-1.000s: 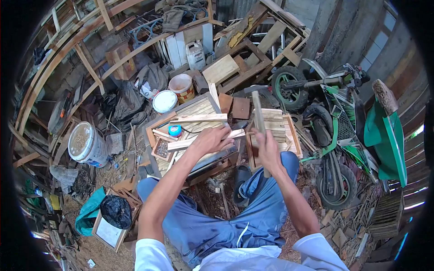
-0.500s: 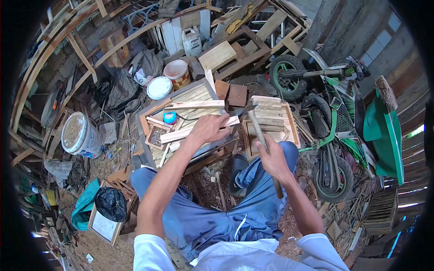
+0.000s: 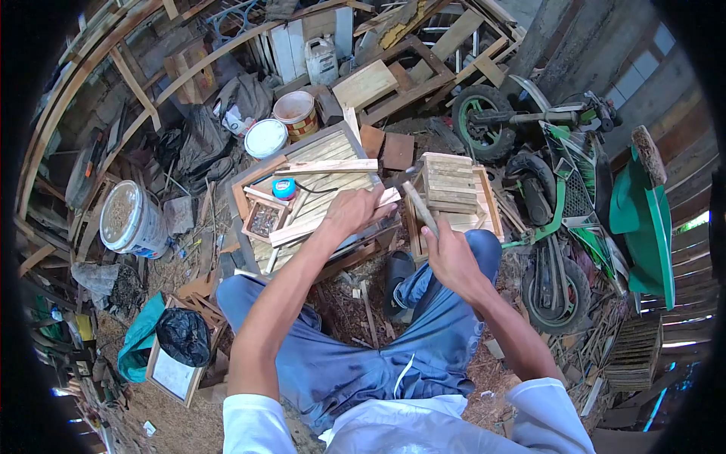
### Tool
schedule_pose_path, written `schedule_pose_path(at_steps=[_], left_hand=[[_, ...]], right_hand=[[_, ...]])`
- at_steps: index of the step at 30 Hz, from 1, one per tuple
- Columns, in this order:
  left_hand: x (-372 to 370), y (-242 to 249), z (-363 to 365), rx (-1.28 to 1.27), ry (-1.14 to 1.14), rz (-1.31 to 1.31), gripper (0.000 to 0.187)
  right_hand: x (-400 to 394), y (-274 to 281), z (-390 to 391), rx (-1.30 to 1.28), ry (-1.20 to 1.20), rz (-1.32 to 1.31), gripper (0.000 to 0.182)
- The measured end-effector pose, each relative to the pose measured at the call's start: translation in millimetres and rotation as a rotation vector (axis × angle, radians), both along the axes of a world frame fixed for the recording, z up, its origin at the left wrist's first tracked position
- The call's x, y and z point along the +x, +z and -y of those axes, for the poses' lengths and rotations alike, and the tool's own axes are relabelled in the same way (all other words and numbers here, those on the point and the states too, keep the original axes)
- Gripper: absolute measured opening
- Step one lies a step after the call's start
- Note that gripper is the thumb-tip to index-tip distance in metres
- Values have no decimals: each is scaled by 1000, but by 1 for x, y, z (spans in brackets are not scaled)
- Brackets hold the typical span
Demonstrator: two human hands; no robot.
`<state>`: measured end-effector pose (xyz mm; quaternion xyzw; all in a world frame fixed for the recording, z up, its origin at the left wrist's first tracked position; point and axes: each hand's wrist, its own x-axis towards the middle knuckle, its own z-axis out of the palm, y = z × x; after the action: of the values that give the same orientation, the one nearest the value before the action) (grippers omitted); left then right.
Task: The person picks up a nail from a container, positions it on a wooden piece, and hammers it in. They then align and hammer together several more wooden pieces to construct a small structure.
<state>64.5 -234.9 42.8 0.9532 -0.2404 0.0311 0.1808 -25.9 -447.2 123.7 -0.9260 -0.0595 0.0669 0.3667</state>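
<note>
**Hammer over the slat, hand holding it down**

Head view: my left hand [image 3: 350, 210] lies flat-curled on a pale wooden slat [image 3: 318, 222], fingers pressed together over its right end and pinning it against the slatted frame [image 3: 321, 163] beneath. The slat runs slantwise across the frame, from its lower left edge up toward its right edge. My right hand [image 3: 451, 259] is wrapped tight around the wooden handle of a hammer [image 3: 412, 195]; the handle slopes up and left from my fist, and the dark head hangs just above the slat's right end, close beside my left fingers. I cannot tell whether the head touches the wood.

A second, longer strip [image 3: 327, 167] lies across the frame near its far edge. A small blue-lidded tin [image 3: 283, 189] sits on the frame by its left edge, and a little tray of nails [image 3: 264, 220] rests at the frame's left corner. To the right of the frame, just beside it, stands a stack of short slats [image 3: 448, 184] inside a wooden crate.
</note>
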Motion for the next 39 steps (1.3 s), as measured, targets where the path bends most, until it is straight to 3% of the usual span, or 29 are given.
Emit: schedule_pose_path(at_steps=[5, 11, 20, 23, 27, 33, 35, 39], left_hand=[[-4, -4, 8, 55, -1, 28, 47], [-10, 9, 16, 87, 5, 38, 46], [-9, 2, 17, 45, -10, 33, 46], [-12, -4, 15, 50, 6, 28, 45], [-11, 1, 15, 52, 37, 18, 45], [-13, 3, 15, 84, 50, 0, 48], [-10, 2, 19, 81, 60, 4, 48], [-14, 3, 24, 58, 97, -5, 49]], right_hand=[[-3, 10, -1, 24, -5, 85, 23], [-1, -4, 6, -128, 26, 9, 24], [0, 1, 10, -155, -5, -60, 23], [-14, 12, 5, 29, -72, 48, 23], [-5, -15, 5, -131, -23, 2, 24], [-14, -6, 1, 23, -102, 66, 24], [-6, -34, 8, 21, -61, 72, 25], [2, -31, 5, 91, -120, 58, 32]])
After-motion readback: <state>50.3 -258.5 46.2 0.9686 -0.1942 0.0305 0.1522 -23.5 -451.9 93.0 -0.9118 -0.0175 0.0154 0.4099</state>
